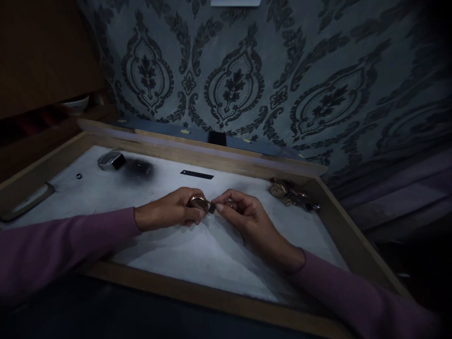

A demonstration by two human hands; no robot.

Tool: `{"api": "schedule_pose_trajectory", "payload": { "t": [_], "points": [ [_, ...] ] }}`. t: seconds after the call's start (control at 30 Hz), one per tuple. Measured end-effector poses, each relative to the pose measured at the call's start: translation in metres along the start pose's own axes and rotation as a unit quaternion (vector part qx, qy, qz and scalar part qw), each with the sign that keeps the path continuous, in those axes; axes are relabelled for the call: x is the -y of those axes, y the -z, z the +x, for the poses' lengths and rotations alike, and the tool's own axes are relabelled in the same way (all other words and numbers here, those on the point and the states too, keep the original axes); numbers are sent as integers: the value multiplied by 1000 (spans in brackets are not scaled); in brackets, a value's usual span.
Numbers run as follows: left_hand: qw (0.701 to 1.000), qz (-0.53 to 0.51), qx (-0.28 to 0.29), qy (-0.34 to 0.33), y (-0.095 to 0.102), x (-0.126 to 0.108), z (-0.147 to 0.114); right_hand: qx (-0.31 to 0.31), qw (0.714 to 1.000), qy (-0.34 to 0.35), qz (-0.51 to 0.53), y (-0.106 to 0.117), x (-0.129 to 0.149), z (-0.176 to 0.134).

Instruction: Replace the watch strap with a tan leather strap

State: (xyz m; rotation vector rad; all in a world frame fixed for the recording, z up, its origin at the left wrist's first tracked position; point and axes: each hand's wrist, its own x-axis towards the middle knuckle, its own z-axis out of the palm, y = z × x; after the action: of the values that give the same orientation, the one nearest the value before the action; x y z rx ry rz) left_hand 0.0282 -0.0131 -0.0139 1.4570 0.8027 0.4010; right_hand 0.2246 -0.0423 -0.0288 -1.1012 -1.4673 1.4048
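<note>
My left hand (176, 208) is closed around a round, shiny gold-rimmed watch case (198, 203), held above the white work surface. Just to its right, my right hand (243, 212) pinches a small dark flat piece (212, 208) between thumb and forefinger, right against the edge of the case. Whether that piece is joined to the watch I cannot tell. Something rounded shows partly under the curled fingers of the right hand, too dim to name. Behind both hands lies a flat black strip (197, 174) with a small hole near one end.
A low wooden rim (176, 282) surrounds the white surface (208, 254). At the back left stand a silver box-like item (111, 160) and a dark smudge; a small black curl (78, 176) lies nearby. Several watches (293, 195) are heaped at the right. Patterned wallpaper (233, 84) rises behind.
</note>
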Motion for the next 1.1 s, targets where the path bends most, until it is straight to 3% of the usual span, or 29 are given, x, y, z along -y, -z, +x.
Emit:
{"api": "schedule_pose_trajectory", "payload": {
  "t": [1.1],
  "points": [
    [1000, 2, 0, 6, 0, -2, 0, 2, 1000, -3, 2, -1, 0, -1]
  ]
}}
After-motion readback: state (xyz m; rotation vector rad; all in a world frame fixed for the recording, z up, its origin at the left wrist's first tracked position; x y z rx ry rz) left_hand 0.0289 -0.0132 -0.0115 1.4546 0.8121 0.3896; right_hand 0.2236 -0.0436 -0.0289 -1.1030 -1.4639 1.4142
